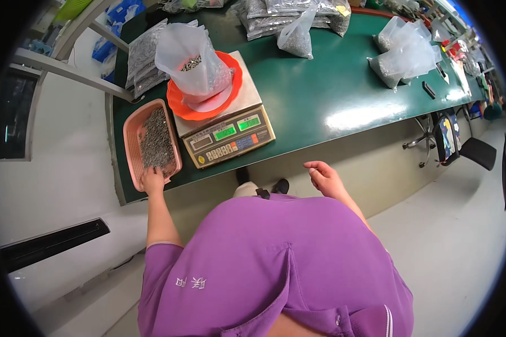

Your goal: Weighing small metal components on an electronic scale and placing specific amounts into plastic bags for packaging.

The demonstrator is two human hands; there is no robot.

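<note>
Two bare hands show, well apart: left hand reaches into the near end of a pink rectangular plastic basket, fingers curled down into the heap of small grey metal screws lying in it, though whether any are pinched I cannot tell; right hand hangs loose and half curled in the air, off the near edge of the bench, holding nothing. Just beyond and right of the left hand sits a beige electronic counting scale with green lit displays and a keypad, and on its platform an orange round plastic dish carries a clear plastic bag standing open with a few screws inside. All of this rests on a long dark green workbench top, glossy, with a light glare patch beyond the right hand. Farther past the scale lie flat packed bags of grey parts, more filled bags along the far edge, and puffed clear bags far right of the right hand. Pale grey floor spreads below the right hand, with a black office chair near the bench end. A white metal frame stands beyond the left hand. Purple polo shirt fills the lower view.
</note>
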